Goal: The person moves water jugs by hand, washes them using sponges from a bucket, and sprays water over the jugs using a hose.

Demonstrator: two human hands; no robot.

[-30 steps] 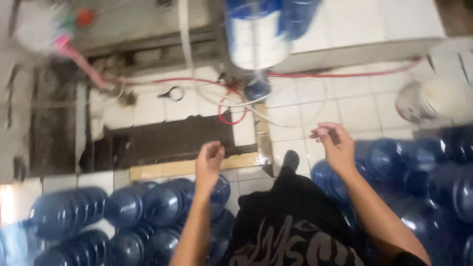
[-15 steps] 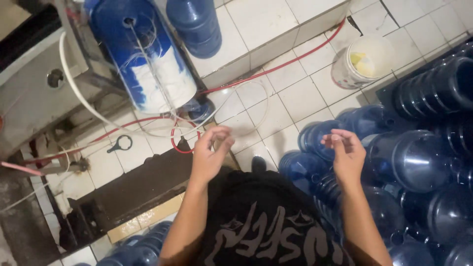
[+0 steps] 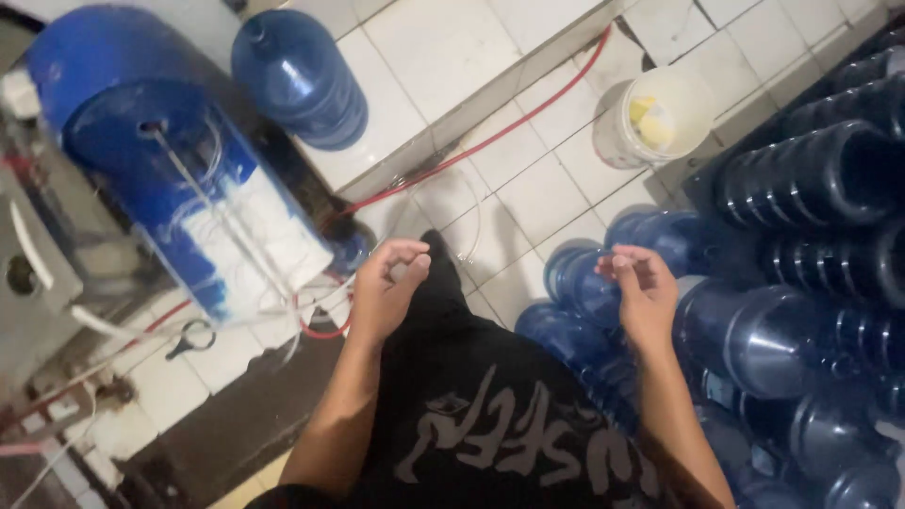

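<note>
My left hand (image 3: 388,286) hangs in front of my black shirt with its fingers curled loosely inward and nothing visible in it. My right hand (image 3: 641,287) is raised beside it, fingers bent, thumb and fingertips close together as if pinching something very small that I cannot make out. Under the right hand lie several empty blue water jugs (image 3: 801,311) stacked on their sides. To my left a blue jug with a white label (image 3: 179,179) lies tilted on a metal filling station.
Another blue jug (image 3: 300,80) stands on a raised white-tiled ledge. A white bucket (image 3: 652,118) with yellow contents sits on the tiled floor. A red hose (image 3: 500,137) and thin clear tubes run along the ledge. Grey metal machinery (image 3: 42,283) is at far left.
The view has swung right and closer: the stacked jugs now fill the right side. Both hands stay raised in front of me, the left one curling more closed.
</note>
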